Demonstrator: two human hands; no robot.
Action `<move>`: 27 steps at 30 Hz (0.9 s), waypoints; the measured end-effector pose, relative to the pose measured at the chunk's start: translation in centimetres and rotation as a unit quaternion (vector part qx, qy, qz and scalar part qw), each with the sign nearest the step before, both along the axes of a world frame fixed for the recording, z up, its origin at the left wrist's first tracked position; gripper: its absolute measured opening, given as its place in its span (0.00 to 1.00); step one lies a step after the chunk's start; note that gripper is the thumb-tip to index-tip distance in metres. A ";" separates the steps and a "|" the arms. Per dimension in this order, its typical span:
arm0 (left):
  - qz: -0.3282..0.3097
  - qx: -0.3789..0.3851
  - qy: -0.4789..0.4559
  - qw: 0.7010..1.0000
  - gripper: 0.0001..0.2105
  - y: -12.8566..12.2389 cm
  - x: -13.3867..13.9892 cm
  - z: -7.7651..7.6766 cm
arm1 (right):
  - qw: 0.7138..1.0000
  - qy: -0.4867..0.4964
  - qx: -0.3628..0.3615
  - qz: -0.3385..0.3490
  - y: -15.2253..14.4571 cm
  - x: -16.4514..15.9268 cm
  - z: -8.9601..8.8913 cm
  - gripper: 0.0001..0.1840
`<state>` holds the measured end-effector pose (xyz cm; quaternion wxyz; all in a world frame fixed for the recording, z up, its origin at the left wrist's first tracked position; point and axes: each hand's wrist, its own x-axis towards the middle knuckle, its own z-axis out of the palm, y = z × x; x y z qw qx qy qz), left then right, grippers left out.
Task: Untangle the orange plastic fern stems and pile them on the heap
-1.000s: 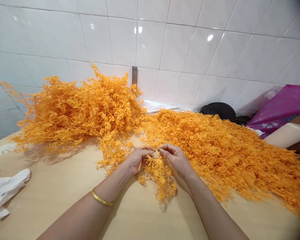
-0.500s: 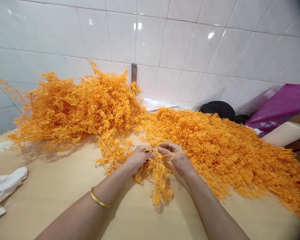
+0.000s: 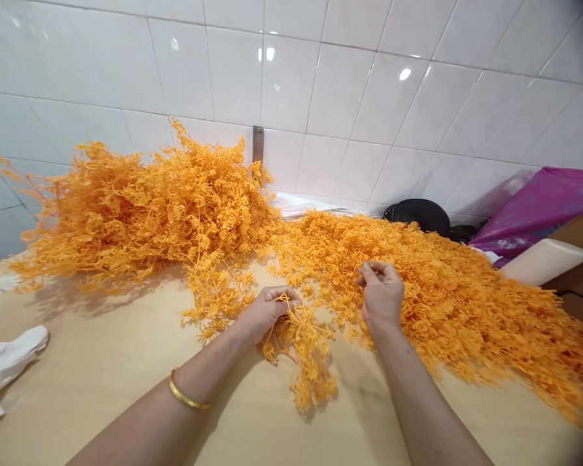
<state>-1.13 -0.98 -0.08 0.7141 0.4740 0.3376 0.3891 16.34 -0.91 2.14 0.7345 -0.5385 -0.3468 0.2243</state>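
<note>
My left hand (image 3: 272, 310), a gold bangle on its wrist, pinches the stems of an orange artificial flower sprig (image 3: 311, 359), whose branching tips hang down toward the tabletop. Over the edge of the right-hand heap of orange sprigs (image 3: 447, 304) is my right hand (image 3: 383, 294), thumb and fingertips pressed together. What it pinches, if anything, I cannot make out. A taller pile of orange sprigs (image 3: 155, 207) stands at the left, with loose pieces trailing toward my left hand.
White cloth gloves (image 3: 10, 362) lie at the left of the pale tabletop (image 3: 126, 382). Behind the right heap are a black case (image 3: 420, 215), a purple bag (image 3: 525, 207) and a beige bottle (image 3: 547, 261). A tiled wall (image 3: 291, 77) rises behind, with a metal bracket (image 3: 258, 144) on it.
My right hand has left the sprig and moved right, to the edge of the right heap. My left hand keeps its hold on the sprig in nearly the same place.
</note>
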 end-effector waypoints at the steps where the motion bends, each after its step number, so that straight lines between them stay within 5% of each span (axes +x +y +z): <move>1: 0.015 -0.006 -0.013 1.000 0.06 0.0 0.0 -0.1 | 1.000 0.014 -0.018 0.019 0.0 0.2 0.0 0.09; 9: 0.096 -0.016 -0.091 0.991 0.10 0.9 0.1 -0.4 | 0.951 0.042 -0.106 0.287 -0.9 -2.4 -0.6 0.14; 14: 0.049 -0.020 -0.101 0.994 0.10 0.5 0.3 0.0 | 0.907 0.075 -0.155 0.383 -1.3 -3.3 -1.0 0.14; 22: 0.029 -0.059 -0.070 0.995 0.11 0.1 0.9 0.6 | 0.975 0.019 -0.058 0.214 -0.7 -4.7 -1.7 0.17; 27: 0.019 -0.055 -0.082 0.995 0.11 0.1 1.1 0.7 | 0.988 0.004 -0.037 0.151 -0.3 -5.3 -1.9 0.17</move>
